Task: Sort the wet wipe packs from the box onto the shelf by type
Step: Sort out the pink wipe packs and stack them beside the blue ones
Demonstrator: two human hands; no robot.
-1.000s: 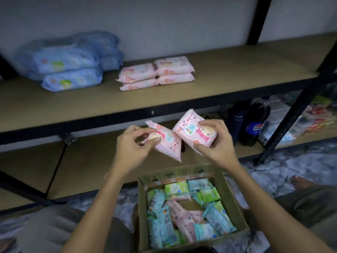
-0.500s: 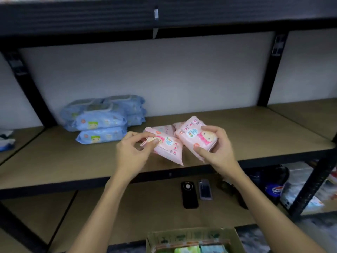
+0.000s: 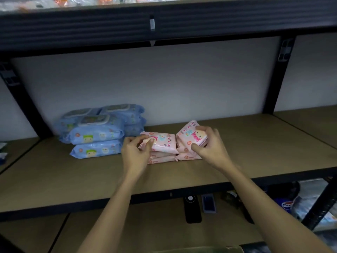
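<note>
Left hand (image 3: 134, 152) pinching flat pink plastic wipe pack (image 3: 162, 142), lying atop left pink stack (image 3: 160, 158) on tan wooden shelf (image 3: 73, 172). Right hand (image 3: 209, 145) gripping tilted pink cartoon-printed pack (image 3: 189, 134) over right stack. Blue lidded wipe packs (image 3: 96, 132) sitting just left.

Head camera looks forward, slightly down, near the shelf (image 3: 237, 157)

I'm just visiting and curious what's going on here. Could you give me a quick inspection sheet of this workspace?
Surface: brown shelf board in a black frame.
Job's things: blue packs stacked at left; pink packs stacked beside them.
Clutter: two phones on the lower shelf; bottle at lower right.
Grippers: left hand holds a pink pack on the stack; right hand holds a tilted pink pack.
Cables: nothing seen.
Surroundings: pale wall; blurred goods on the top shelf.
</note>
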